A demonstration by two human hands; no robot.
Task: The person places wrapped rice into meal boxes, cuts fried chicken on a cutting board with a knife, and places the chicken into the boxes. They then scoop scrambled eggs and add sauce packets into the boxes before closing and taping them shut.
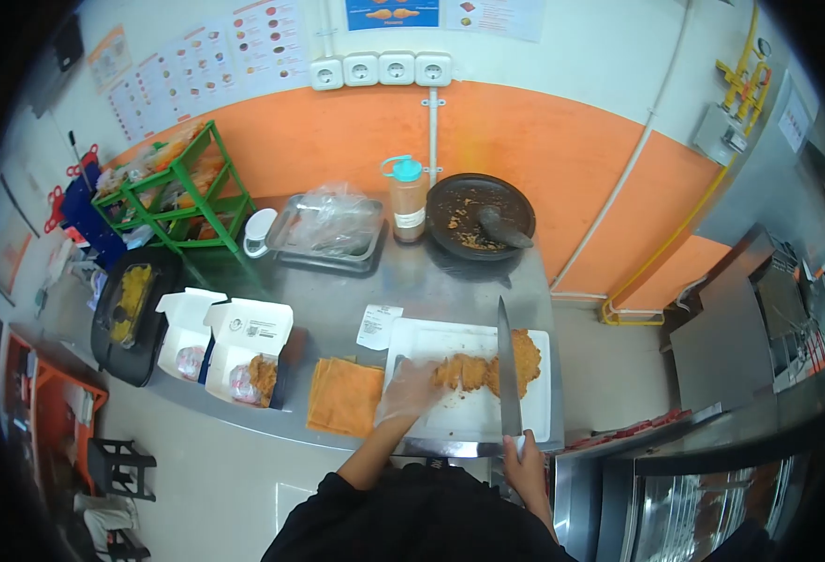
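Observation:
A long knife (509,375) points away from me, its white handle in my closed right hand (524,465). Its blade lies across breaded fried chicken (464,373), with a larger piece of the chicken to the right of the blade. My left hand (411,389), in a clear plastic glove, closes its fingers on the left end of the chicken; the glove blurs the fingertips. Crumbs are scattered on the white cutting board (469,421) under the chicken. Left of the board lies a folded orange cloth (345,397), and a paper receipt (379,326) sits behind it.
Two open boxes (249,323) at the left hold wrapped bundles; the right one also has fried chicken. Behind stand a black stone mortar (459,239) with pestle, a sauce bottle (409,201), a metal tray (305,255) with plastic bags and a green rack (183,178).

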